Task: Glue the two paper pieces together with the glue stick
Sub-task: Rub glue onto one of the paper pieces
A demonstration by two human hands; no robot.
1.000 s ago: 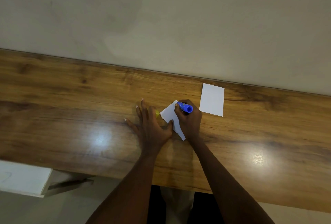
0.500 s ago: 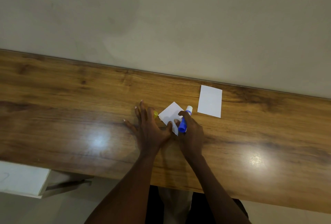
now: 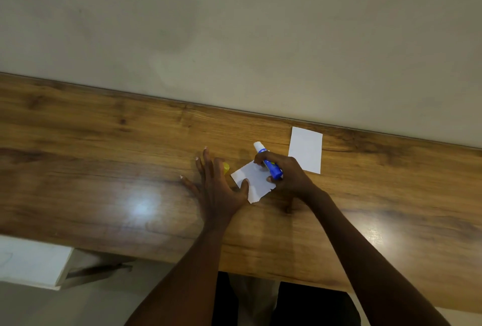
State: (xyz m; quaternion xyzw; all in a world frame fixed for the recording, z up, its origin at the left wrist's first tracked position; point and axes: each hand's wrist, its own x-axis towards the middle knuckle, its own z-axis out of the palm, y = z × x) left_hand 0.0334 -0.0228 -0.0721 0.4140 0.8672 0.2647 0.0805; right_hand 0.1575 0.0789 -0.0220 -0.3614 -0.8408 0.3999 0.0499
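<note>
From my feed the glue stick [image 3: 268, 162] is a blue tube with a white end, lying slantwise in the right hand [image 3: 289, 174], whose fingers curl round its barrel; the white end points to eleven o'clock, out past the far corner of the small paper piece [image 3: 254, 182]. I cannot tell whether that end touches anything. The small piece is white, roughly square, turned like a diamond, with a ragged torn edge at its five o'clock side. It lies flat on the desk [image 3: 104, 169] between the two hands. The left hand [image 3: 216, 185] is flat with fingers straight and spread, its thumb pressing the paper's eight o'clock edge. A yellow cap [image 3: 226, 167] peeks out just beside that hand's index finger. The second paper piece [image 3: 305, 149], a clean white rectangle, lies at two o'clock from the first, apart from it and near the desk's far edge by the wall [image 3: 234, 25]. The desk is glossy wood grain with two bright glare patches; wide bare wood runs off toward nine o'clock and three o'clock
</note>
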